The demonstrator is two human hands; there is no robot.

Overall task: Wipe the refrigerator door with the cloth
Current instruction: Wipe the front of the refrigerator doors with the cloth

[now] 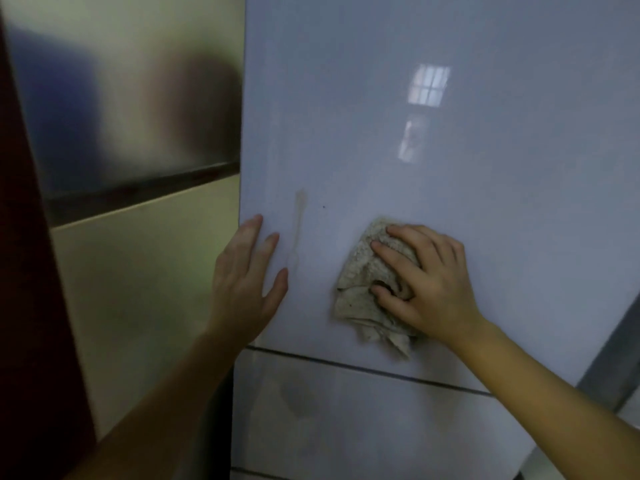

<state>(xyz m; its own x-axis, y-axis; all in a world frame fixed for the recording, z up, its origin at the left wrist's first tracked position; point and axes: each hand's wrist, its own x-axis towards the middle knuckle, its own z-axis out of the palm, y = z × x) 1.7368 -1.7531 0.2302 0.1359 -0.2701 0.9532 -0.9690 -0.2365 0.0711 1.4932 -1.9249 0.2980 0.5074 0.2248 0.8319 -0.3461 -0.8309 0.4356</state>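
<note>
Pressing the cloth (363, 282), long axis upright, on the refrigerator door (450, 168), the right hand (429, 282) hooks a fold. Left hand (246, 282) rests flat.

cloth (360, 271) partly under right hand (427, 284), door (346, 116) cropped above

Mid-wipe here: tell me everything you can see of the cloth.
The cloth is a beige-grey, nubbly, towel-like rag, crumpled into a wad and flecked with dark specks. It lies pressed against the pale glossy refrigerator door, low on the upper panel, just above that panel's lower edge. The right hand covers its right side, fingers spread over it, thumb tucked into a fold. A loose corner hangs below the hand.
</note>
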